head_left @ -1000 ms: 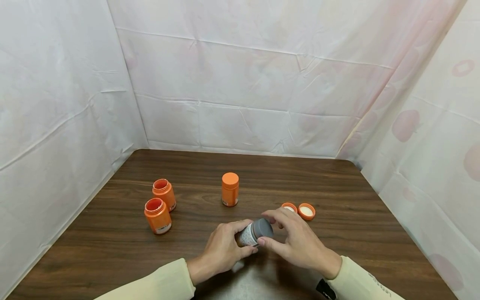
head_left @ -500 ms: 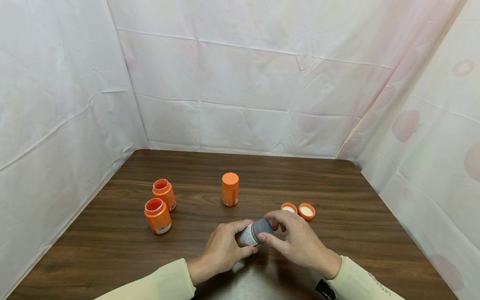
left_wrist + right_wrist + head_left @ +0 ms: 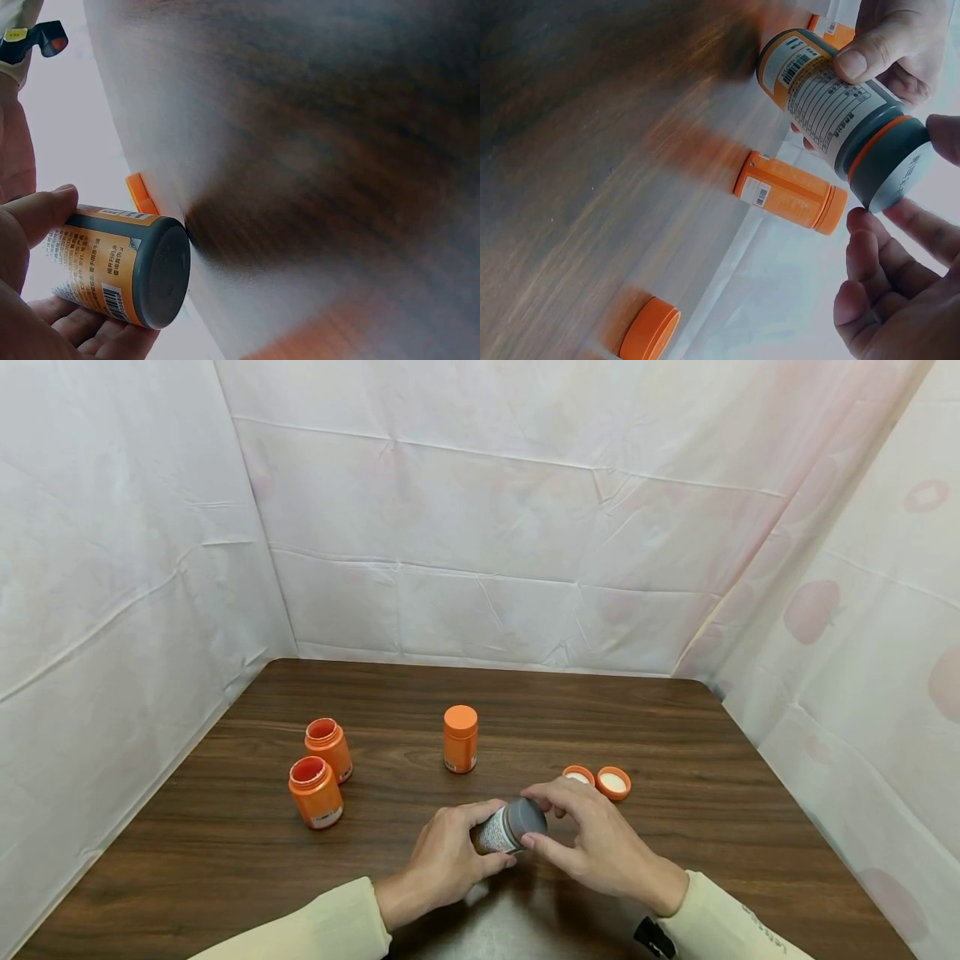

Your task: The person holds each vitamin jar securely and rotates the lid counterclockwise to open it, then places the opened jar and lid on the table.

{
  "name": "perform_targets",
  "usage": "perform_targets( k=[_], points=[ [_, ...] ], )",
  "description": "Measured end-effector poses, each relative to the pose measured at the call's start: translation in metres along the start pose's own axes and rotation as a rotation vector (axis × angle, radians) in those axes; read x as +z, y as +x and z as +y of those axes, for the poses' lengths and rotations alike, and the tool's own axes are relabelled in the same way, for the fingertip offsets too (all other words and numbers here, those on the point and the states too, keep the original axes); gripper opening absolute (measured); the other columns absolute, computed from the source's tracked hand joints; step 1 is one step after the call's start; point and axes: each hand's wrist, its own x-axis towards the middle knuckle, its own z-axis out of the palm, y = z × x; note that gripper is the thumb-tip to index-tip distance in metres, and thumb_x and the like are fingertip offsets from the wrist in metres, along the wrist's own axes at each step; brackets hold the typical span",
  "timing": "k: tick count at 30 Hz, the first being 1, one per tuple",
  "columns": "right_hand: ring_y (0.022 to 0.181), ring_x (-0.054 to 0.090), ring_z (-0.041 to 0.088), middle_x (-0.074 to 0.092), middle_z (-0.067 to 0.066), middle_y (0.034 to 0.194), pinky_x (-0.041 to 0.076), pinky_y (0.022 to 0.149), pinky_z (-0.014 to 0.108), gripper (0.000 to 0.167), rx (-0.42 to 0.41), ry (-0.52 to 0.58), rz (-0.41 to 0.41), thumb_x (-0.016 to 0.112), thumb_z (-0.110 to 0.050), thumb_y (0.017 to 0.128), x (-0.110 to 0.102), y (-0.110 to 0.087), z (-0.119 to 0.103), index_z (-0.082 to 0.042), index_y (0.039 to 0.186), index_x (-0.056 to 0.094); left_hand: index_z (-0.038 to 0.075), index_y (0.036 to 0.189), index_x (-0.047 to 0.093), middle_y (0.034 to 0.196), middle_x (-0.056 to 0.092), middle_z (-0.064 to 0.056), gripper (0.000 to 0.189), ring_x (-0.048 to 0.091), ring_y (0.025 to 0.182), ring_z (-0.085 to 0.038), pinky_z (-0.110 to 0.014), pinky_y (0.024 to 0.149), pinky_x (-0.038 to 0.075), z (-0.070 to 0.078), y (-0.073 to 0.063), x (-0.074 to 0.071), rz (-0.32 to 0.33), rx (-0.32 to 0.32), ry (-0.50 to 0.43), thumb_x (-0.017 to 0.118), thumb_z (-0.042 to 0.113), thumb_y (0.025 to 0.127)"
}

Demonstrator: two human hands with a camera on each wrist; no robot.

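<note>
I take the capped orange bottle point(image 3: 461, 739), upright on the counter point(image 3: 187, 877), as the reference. The grey bottle point(image 3: 496, 832) is held nearer the person and slightly right of it, tilted, with its grey cap point(image 3: 528, 816) in place and directed right; I cannot tell whether its base touches the counter. The fingers of the left hand point(image 3: 444, 856) are partly closed around the body, thumb opposed, which I judge secures it against rotation. The fingers of the right hand point(image 3: 600, 847) are bent and spaced to the cap's width, gripping its edge; the tilt probably presents the cap to them. Left of the reference, two uncapped orange bottles point(image 3: 317, 802) stand close together, presumably parked outside the hands' working area. Right of the reference and nearer the person, two orange caps point(image 3: 613, 783) lie side by side, white inner faces upward, which likely protects those faces from the counter.
</note>
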Motion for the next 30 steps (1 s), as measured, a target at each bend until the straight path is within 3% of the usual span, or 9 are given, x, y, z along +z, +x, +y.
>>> perform_targets(
  k=[8,20,25,30],
  points=[
    [0.108,0.059,0.014,0.063,-0.009,0.124,0.052,0.088,0.035,0.054,-0.062,0.031,-0.057,0.082,-0.019,0.087,-0.0035,-0.0012,0.0019,-0.023,0.136,0.061,0.025,0.128,0.071,0.115,0.073,0.009,0.056,0.065,0.091,-0.004,-0.028,0.076,0.052,0.0007,-0.0015,0.0002,0.007,-0.002,0.024,0.093,0.025,0.076],
    [0.118,0.053,0.015,0.055,-0.004,0.134,0.047,0.096,0.042,0.067,-0.069,0.061,-0.097,0.081,0.003,0.077,-0.0047,-0.0036,0.0036,-0.024,0.136,0.062,0.031,0.126,0.071,0.109,0.072,0.013,0.055,0.063,0.088,-0.003,-0.028,0.075,0.052,0.0012,-0.0020,0.0001,0.008,0.002,0.023,0.093,0.025,0.077],
    [0.118,0.053,0.015,0.055,-0.004,0.134,0.046,0.096,0.042,0.067,-0.085,0.061,-0.089,0.082,0.001,0.078,-0.0046,-0.0025,0.0037,-0.023,0.137,0.062,0.032,0.126,0.070,0.107,0.072,0.014,0.055,0.063,0.087,-0.003,-0.027,0.074,0.051,0.0013,-0.0018,-0.0005,0.006,-0.001,0.019,0.093,0.024,0.077],
    [0.120,0.054,0.014,0.057,-0.004,0.134,0.046,0.097,0.038,0.064,-0.091,0.048,-0.053,0.086,-0.015,0.082,-0.0031,-0.0004,0.0028,-0.022,0.139,0.059,0.029,0.126,0.071,0.109,0.072,0.013,0.054,0.063,0.087,-0.003,-0.027,0.074,0.051,0.0016,-0.0017,-0.0010,0.007,-0.006,0.019,0.092,0.025,0.077]
  ],
)
